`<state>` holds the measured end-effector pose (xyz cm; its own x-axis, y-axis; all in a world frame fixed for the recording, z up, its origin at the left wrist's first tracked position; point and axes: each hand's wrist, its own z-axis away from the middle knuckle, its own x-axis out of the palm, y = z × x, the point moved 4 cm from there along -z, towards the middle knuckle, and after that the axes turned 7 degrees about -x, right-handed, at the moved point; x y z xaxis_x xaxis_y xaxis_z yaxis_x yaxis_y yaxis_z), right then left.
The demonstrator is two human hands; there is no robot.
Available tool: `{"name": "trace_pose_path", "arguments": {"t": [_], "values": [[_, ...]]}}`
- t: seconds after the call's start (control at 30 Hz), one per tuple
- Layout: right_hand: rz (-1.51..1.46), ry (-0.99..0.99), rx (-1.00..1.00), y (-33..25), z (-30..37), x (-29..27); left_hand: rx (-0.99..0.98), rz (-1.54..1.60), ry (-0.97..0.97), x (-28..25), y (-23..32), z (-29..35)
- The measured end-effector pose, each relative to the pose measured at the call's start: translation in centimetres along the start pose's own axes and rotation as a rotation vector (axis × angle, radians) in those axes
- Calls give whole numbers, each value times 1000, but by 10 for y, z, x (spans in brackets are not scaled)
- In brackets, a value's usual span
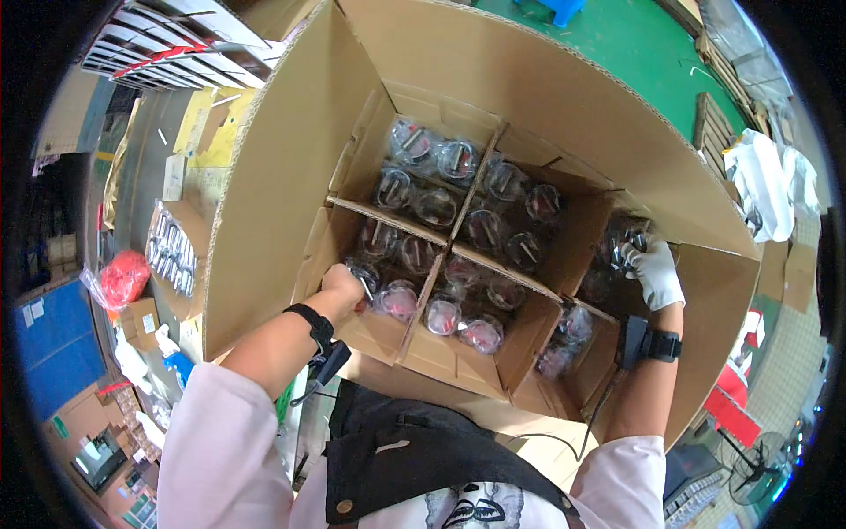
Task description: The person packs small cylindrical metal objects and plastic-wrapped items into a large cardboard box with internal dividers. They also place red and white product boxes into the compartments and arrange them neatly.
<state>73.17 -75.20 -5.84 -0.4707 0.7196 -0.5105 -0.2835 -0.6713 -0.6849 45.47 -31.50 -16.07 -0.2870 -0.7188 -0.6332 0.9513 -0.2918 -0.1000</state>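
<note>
A large open cardboard box (pixel 529 79) stands in front of me, split by cardboard dividers (pixel 502 264) into compartments. Round items in clear plastic wrap (pixel 457 162) sit in them, several with a pale strip across the top and some reddish inside. My bare left hand (pixel 342 286) reaches into the near left compartment, its fingers curled at a wrapped round item (pixel 363 275); the fingertips are partly hidden. In a white glove, my right hand (pixel 654 271) is closed on another wrapped round item (pixel 624 247) in the right-hand compartment.
Tall box flaps (pixel 264 185) rise around the compartments. On the left are a smaller carton of wrapped pieces (pixel 174 251) and a red bundle (pixel 125 279). A blue stool (pixel 561 11) stands on the green floor beyond; white plastic bags (pixel 760 185) lie at the right.
</note>
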Motion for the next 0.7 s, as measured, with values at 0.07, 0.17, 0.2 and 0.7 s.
{"name": "trace_pose_path", "arguments": {"t": [0.07,0.17,0.2,0.7], "values": [[-34,16,-13,1,7,-7,17,-35,-3,6,1,-8],[-122,-4,22,5,10,-12,111,73,-229,15,-9,-19],[-68,50,74,3,15,-13,71,141,-204,6,6,5],[1200,-794,-492,83,-43,91,377,-420,12,-6,18,3]]}}
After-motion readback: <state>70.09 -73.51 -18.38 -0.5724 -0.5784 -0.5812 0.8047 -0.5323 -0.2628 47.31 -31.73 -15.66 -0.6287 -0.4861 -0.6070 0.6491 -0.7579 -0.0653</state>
